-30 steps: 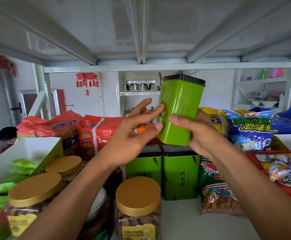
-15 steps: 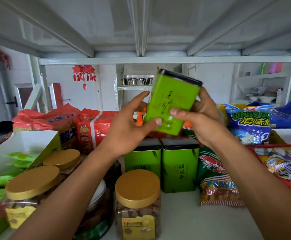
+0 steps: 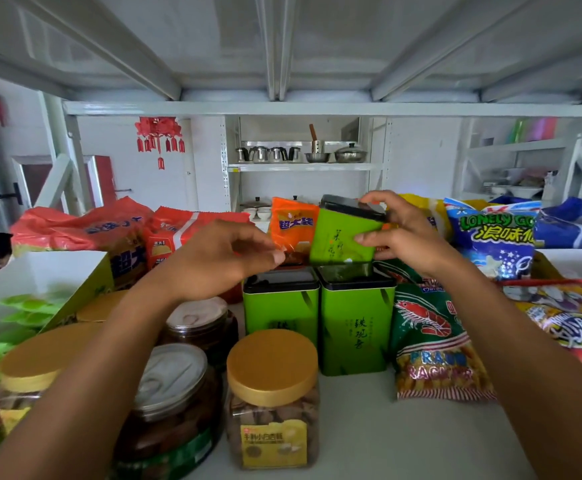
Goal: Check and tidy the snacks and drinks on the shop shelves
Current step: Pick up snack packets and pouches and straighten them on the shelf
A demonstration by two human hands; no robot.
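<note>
You're holding the green rectangular metal tin with the black lid [image 3: 343,237] in your right hand [image 3: 405,233]: fingers curling over the lid, thumb pressing the front face. It's tilting, its bottom edge just above the matching green standing tin [image 3: 355,327] on the white shelf [image 3: 369,427]. Likely you're stacking it there, label forward. Your left hand [image 3: 227,258] is hovering left of the held tin, fingers loosely curled, gripping nothing visible, probably ready to steady it. The red-and-green prawn cracker bag [image 3: 431,341] is crowding the standing tin's right side.
</note>
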